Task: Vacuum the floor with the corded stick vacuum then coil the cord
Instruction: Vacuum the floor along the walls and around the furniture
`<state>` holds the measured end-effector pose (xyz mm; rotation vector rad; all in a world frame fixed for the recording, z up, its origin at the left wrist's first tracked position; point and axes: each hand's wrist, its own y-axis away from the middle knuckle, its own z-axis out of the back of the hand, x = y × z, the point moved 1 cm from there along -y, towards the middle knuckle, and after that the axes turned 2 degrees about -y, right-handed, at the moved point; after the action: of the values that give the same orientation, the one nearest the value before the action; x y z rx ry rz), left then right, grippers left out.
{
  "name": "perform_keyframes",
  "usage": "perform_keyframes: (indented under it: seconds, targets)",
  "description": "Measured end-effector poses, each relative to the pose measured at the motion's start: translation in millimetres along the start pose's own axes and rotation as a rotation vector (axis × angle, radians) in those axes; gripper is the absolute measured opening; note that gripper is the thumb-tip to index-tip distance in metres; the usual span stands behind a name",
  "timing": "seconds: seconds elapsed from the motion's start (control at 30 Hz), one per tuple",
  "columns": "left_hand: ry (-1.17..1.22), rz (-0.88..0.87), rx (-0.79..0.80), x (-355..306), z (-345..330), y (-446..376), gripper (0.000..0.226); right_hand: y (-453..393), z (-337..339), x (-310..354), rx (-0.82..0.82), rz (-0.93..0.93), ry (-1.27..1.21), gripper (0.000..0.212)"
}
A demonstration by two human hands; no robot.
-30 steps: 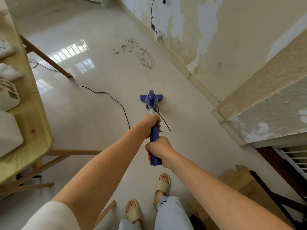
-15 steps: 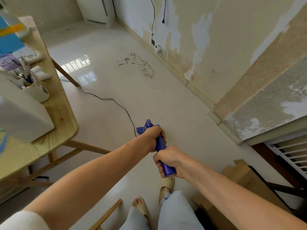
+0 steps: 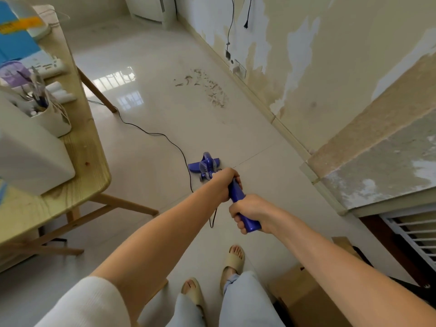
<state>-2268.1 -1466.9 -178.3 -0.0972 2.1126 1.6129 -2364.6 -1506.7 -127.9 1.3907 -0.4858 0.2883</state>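
Vacuum [image 3: 206, 166] resting head on floor [image 3: 151, 142]; left hand [image 3: 224, 182] and right hand [image 3: 250, 212] both gripping handle; cord [image 3: 151, 133] trailing toward table [image 3: 89, 161].

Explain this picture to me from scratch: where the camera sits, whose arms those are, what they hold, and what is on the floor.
There is no robot here. The camera is worn on a person's head and looks forward and down, so the two bare arms reaching out from the bottom are the wearer's own, with their sandalled feet below.

Both hands grip the handle of a blue stick vacuum: the left hand further down the handle, the right hand near its top end. The vacuum's head rests on the pale tiled floor.

A black cord trails from the vacuum across the floor toward the leg of the wooden table on the left. Ahead, near the peeling wall, lies a patch of debris that the vacuum has not reached. A cardboard box sits at lower right.
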Motion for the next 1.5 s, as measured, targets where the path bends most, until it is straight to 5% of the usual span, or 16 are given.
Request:
perform_keyframes:
  seconds: [0.53, 1.07, 1.5]
  targets:
    - [0.022, -0.05, -0.109, -78, -3, -100, 0.014, -129, 29, 57, 0.04, 0.011, 0.074, 0.025]
    - [0.142, 0.071, 0.069, -78, -35, -28, 0.009, -23, 63, 77, 0.138, -0.004, -0.009, 0.028]
    - [-0.065, 0.047, 0.01, -113, -19, -75, 0.01, -84, 37, 94, 0.021, -0.022, -0.13, 0.023]
